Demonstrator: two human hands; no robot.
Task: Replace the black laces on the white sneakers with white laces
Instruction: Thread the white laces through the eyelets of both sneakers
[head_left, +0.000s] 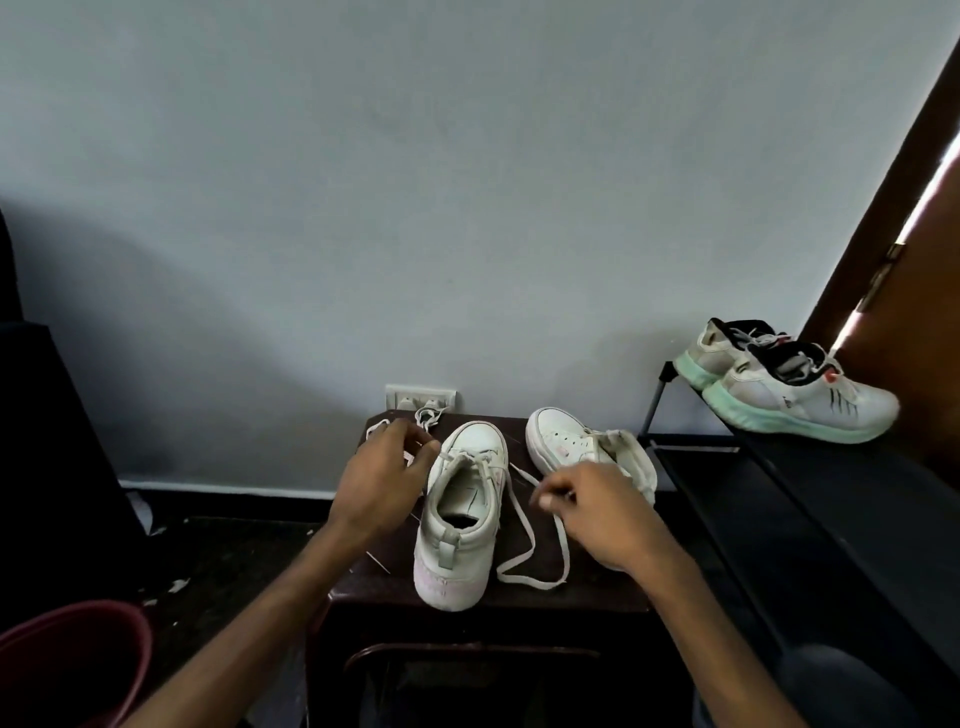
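Head view shows me partway through lacing the first sneaker (462, 499), which stands upright in the middle of the desk (379, 590), heel at the near edge and toe toward the far edge. A white lace (530, 581) already runs through the eyelets nearest the toe. No black lace shows on this shoe, so I judge the stripping done here and the rethreading in hand. My left grip (384, 483) is curled round the lace's left end, just beside the shoe's left side. My right grip (602, 514) pinches the right run, whose slack loops across the desk toward the near edge. The second sneaker (582, 447) lies tipped on its side at the far right corner, unlaced as far as I can tell. A spare lace (428, 415) sits bunched at the far left corner. Next, I think, each end must cross over the tongue and feed into the next open eyelet, drawn snug and even so both ends keep the same length.
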